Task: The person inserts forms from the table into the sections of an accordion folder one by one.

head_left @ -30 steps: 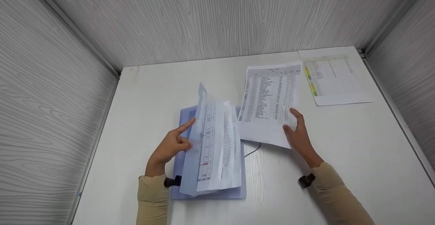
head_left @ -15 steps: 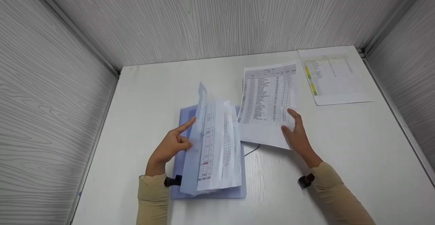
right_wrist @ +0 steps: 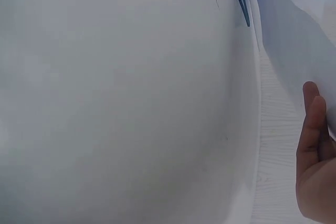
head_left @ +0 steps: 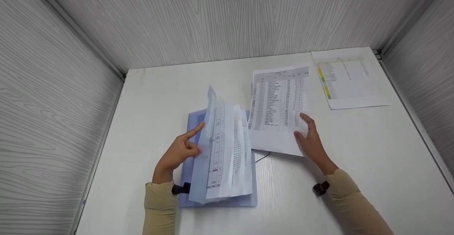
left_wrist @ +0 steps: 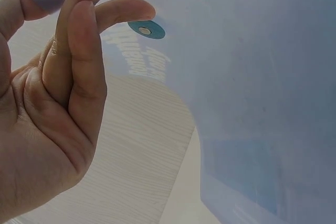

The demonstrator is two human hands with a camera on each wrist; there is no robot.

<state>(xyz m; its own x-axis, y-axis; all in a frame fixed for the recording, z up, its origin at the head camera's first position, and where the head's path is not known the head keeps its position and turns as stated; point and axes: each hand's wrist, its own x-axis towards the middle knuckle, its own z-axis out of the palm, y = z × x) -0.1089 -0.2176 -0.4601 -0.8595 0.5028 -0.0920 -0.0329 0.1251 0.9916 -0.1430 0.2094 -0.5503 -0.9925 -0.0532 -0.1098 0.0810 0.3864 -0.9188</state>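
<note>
In the head view, my left hand [head_left: 175, 155] holds up the flap of a translucent blue folder [head_left: 199, 178], index finger stretched along it. Its bent fingers lie at the flap near a teal snap button [left_wrist: 144, 30] in the left wrist view. Several printed sheets [head_left: 227, 149] stand fanned beside the flap, above the folder's blue back. My right hand [head_left: 312, 144] grips the right edge of printed paper [head_left: 273, 139], thumb on its face and some fingers behind. This paper is tilted, its lower left touching or overlapping the folder's papers; which cannot be told.
Another printed sheet [head_left: 349, 82] with yellow and green marks lies at the back right of the white table [head_left: 142, 121]. A thin dark cord [head_left: 263, 157] shows beneath the held paper. Grey wood-grain panels [head_left: 220, 22] stand behind and on both sides.
The paper in my right hand has shifted slightly left and leans a little differently, with the hand moving slightly left too. My left hand and the folder have barely moved.
</note>
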